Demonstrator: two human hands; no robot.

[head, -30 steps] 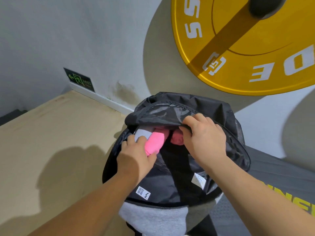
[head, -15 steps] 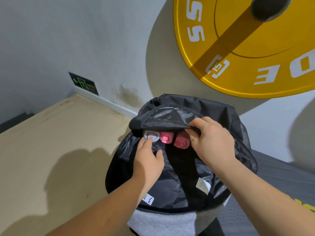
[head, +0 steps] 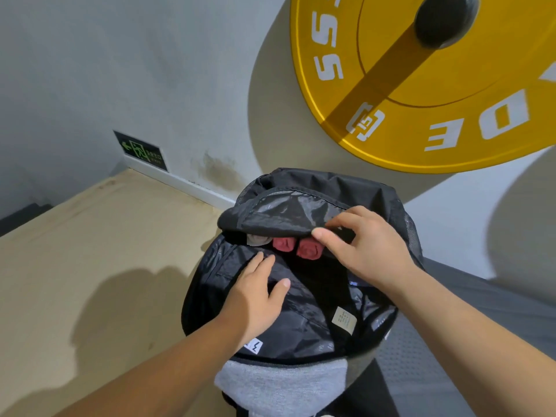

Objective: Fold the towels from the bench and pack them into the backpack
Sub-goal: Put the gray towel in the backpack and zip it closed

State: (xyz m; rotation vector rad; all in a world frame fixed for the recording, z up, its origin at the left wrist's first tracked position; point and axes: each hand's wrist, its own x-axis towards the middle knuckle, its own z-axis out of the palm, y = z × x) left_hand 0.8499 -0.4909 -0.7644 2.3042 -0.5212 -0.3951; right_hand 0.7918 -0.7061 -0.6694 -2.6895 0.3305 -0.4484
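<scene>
Settling rolled towels inside the black nylon backpack (head: 304, 323).
Left hand (head: 255, 296) has let go, fingers (head: 263, 261) released and flat on the lining; right hand (head: 373, 251) keeps pinching the lifted flap (head: 285, 212). Beyond them, two pink rolled towels (head: 307, 250) and a grey roll (head: 255, 239) now sit deep inside, where one stuck out before; packing looks nearly done.

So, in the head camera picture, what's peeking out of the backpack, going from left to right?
grey towel roll → first pink towel roll → second pink towel roll → right hand, which holds up the backpack flap.
</scene>
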